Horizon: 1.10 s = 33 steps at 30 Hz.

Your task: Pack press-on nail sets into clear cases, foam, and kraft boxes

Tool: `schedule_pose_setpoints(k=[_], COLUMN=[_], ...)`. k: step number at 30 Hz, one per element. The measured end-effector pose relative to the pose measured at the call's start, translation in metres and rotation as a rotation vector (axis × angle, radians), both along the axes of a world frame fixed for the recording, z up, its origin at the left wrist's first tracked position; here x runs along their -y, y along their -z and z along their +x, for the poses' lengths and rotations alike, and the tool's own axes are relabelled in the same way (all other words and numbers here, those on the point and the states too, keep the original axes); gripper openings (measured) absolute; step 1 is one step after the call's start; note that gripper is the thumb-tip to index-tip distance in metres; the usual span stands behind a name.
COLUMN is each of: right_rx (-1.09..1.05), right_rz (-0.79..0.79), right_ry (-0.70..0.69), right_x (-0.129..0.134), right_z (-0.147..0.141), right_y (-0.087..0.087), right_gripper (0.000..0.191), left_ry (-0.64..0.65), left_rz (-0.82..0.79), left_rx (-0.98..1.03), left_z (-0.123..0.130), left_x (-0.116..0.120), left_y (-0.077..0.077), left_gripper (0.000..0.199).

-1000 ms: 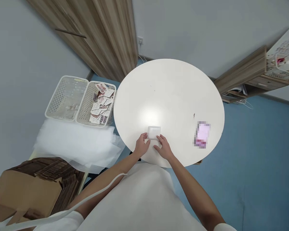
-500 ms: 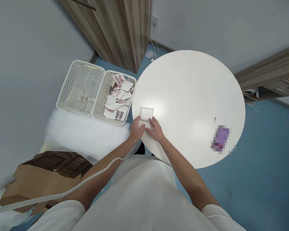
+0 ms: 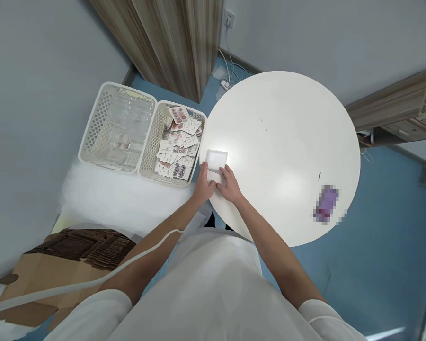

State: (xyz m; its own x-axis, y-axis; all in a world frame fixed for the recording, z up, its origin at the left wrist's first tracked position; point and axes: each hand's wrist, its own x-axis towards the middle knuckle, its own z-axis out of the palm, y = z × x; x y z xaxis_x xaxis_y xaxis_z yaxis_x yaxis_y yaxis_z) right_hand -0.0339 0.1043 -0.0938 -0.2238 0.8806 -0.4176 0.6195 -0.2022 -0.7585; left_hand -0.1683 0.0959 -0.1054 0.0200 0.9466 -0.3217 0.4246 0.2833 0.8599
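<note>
A small white packet (image 3: 216,160), flat and folded with a crease across its middle, lies at the left edge of the round white table (image 3: 291,118). It looks like soft foam or film; its contents cannot be made out. My left hand (image 3: 203,185) grips its left side, fingers along the edge. On the right side my right hand (image 3: 230,185) holds it, fingertips at the crease. Both thumbs nearly meet at the packet's near edge. The part under my palms is hidden.
Left of the table stand a basket of printed cards (image 3: 175,156) and a basket of clear plastic packs (image 3: 128,118). Nearer are a pile of white sheets (image 3: 124,199) and an open cardboard box (image 3: 53,274). A blurred purple object (image 3: 326,203) rests on the table's right.
The thumbs have come closer together at the packet's near edge. The packet stays in both hands at nearly the same spot, and the view has shifted slightly.
</note>
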Motion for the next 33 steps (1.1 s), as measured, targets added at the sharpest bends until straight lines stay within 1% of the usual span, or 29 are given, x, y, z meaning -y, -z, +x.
schedule_pose_setpoints(k=[10,14,19,22,27,30,33], right_rx=[-0.067,-0.115,-0.153,-0.158,-0.215,-0.259,-0.296], right_rz=[0.007,-0.032,-0.082,-0.094,-0.098,-0.095,-0.088], right_ry=[0.045,0.049,0.058,0.059,0.047,0.003,-0.077], right_x=[0.011,0.022,0.046,0.062,0.088,0.1,0.106], right_z=[0.006,0.016,0.037,0.053,0.081,0.094,0.098], right_y=[-0.001,-0.008,-0.021,-0.033,-0.06,-0.072,-0.08], right_gripper=[0.068,0.067,0.062,0.058,0.05,0.043,0.039], left_ry=[-0.004,-0.028,-0.072,-0.089,-0.078,-0.056,-0.072], left_rz=[0.057,0.034,0.013,0.006,-0.011,0.006,0.019], left_rx=[0.005,-0.007,-0.007,-0.008,-0.052,-0.091,-0.121], left_z=[-0.003,0.0,0.008,0.015,0.026,0.03,0.03], left_x=[0.005,0.014,0.033,0.047,0.08,0.103,0.128], left_y=[0.0,-0.002,-0.008,-0.018,-0.047,-0.066,-0.082], left_gripper=[0.078,0.079,0.081,0.078,0.068,0.062,0.057])
